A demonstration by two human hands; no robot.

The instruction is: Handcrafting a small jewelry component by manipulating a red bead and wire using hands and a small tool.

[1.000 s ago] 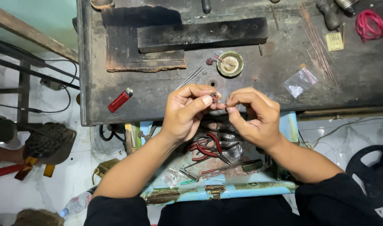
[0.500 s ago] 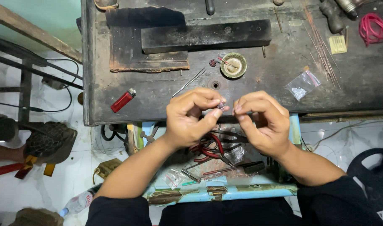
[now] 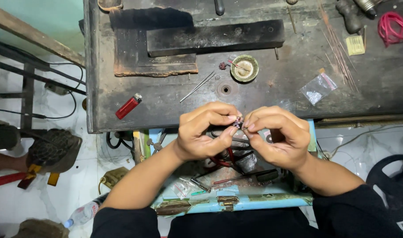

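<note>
The tiny piece (image 3: 239, 122) sits in the middle of the frame, pinched between both hands. It is small and dark, with a bit of red, and too small to tell just what it is. The left hand (image 3: 206, 132) grips one side with thumb and first finger, and the right hand (image 3: 276, 134) grips the other side the same way. The fingertips nearly touch around it.

The hands hang just over the near edge of the dark workbench (image 3: 276, 92), above an open blue drawer (image 3: 236, 200) full of tools with red handles.

On the bench, a red lighter (image 3: 128, 106) lies to the left. A thin metal pin (image 3: 197, 87) lies just above the hands. A small round dish (image 3: 244, 68) sits higher up, and a little clear bag (image 3: 318, 88) lies to the right. A red coil of wire (image 3: 393, 27) is in the upper right corner.

It looks like the person is fitting or bending the tiny piece with the fingertips. The next move needs a very gentle, steady pinch, since a thing this small could slip and drop into the drawer below.
</note>
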